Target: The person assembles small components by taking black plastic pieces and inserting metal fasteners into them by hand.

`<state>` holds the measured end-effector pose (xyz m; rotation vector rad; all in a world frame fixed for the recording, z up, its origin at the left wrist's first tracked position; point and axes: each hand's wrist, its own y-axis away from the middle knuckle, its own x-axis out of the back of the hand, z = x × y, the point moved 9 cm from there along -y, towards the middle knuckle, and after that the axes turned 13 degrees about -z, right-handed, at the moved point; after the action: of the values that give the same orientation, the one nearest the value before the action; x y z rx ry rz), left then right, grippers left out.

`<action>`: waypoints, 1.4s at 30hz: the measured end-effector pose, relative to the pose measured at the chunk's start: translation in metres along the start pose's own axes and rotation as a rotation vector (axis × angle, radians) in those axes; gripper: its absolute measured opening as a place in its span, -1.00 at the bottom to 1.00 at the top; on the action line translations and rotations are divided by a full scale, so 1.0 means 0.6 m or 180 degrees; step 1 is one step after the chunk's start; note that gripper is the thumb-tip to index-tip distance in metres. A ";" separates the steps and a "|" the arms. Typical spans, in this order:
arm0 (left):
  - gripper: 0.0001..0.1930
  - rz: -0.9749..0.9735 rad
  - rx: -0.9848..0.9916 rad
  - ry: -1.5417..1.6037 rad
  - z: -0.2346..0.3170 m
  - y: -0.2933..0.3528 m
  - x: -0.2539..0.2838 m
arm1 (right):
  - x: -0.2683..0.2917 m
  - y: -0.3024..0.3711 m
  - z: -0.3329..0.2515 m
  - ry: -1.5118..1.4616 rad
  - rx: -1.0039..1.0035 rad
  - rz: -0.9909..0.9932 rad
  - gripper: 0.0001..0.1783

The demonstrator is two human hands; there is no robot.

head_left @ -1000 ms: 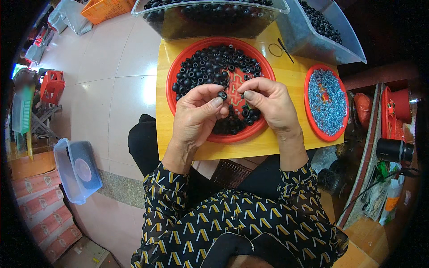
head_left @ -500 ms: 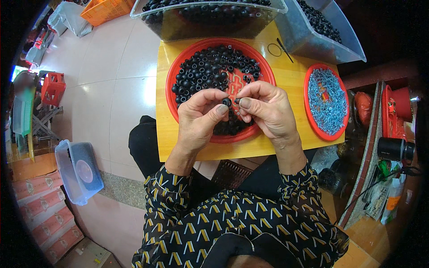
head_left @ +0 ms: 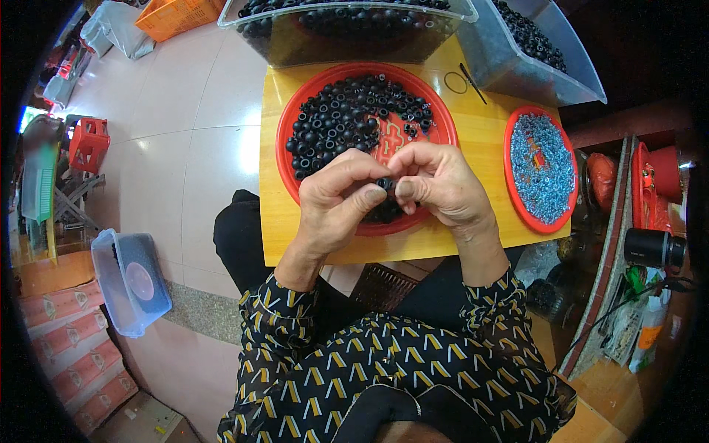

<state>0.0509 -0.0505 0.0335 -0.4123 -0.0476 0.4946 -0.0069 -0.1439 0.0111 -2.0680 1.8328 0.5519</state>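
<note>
Over the near part of a round red tray [head_left: 452, 140], my left hand [head_left: 332, 203] pinches a small black hollow bead-like piece [head_left: 384, 183] between thumb and forefinger. My right hand [head_left: 450, 192] is closed in a pinch right beside it, its fingertips touching or nearly touching the piece. What the right fingers hold is hidden. Many loose black round pieces [head_left: 332, 122] with open ends fill the tray's left and far sides, and part of its patterned red bottom shows.
A smaller red tray [head_left: 509, 159] of tiny clear-bluish pieces [head_left: 550, 177] lies at the yellow table's [head_left: 480, 221] right. Two clear bins [head_left: 347, 48] [head_left: 509, 74] of black pieces stand at the far side. A black stick [head_left: 473, 83] and a thin ring [head_left: 456, 83] lie near them.
Both hands have come closer together and slightly nearer to me. The gap between the fingertips has closed, and the small dark piece at the right fingertips is now hidden.
</note>
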 end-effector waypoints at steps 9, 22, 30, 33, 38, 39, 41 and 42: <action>-0.86 -0.0305 -0.0350 -0.0599 0.031 -0.004 -0.018 | -0.023 0.003 0.022 -0.0350 -0.0308 -0.0449 -0.79; -0.78 0.0369 0.0090 -0.0450 -0.001 0.002 0.026 | 0.029 0.032 -0.116 0.1058 0.0507 0.0589 -0.82; -0.83 -0.0350 -0.0290 -0.2138 0.026 -0.010 -0.023 | 0.169 0.081 -0.352 0.3704 0.0747 0.2530 -0.68; -0.85 -0.0713 -0.0410 -0.2521 0.027 -0.014 -0.052 | 0.099 0.067 -0.298 0.4975 0.0673 0.1950 -0.73; -0.93 -0.1104 -0.0452 -0.2966 0.008 -0.024 -0.093 | 0.044 0.022 -0.126 0.5521 -0.0091 0.0124 -0.85; -0.93 -0.1106 -0.0450 -0.2953 0.006 -0.028 -0.098 | 0.040 0.019 -0.101 0.5620 -0.0296 -0.0203 -0.86; -0.95 -0.1369 -0.0108 -0.3257 -0.013 -0.035 -0.107 | 0.039 0.022 -0.089 0.5589 -0.0374 -0.0177 -0.86; -0.95 -0.1356 -0.0109 -0.3260 -0.014 -0.035 -0.107 | 0.040 0.022 -0.087 0.5559 -0.0437 -0.0153 -0.86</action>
<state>0.0049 -0.1007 0.0376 -0.1368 -1.1115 0.2388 -0.0138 -0.1912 0.0452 -2.8276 2.2599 -1.7620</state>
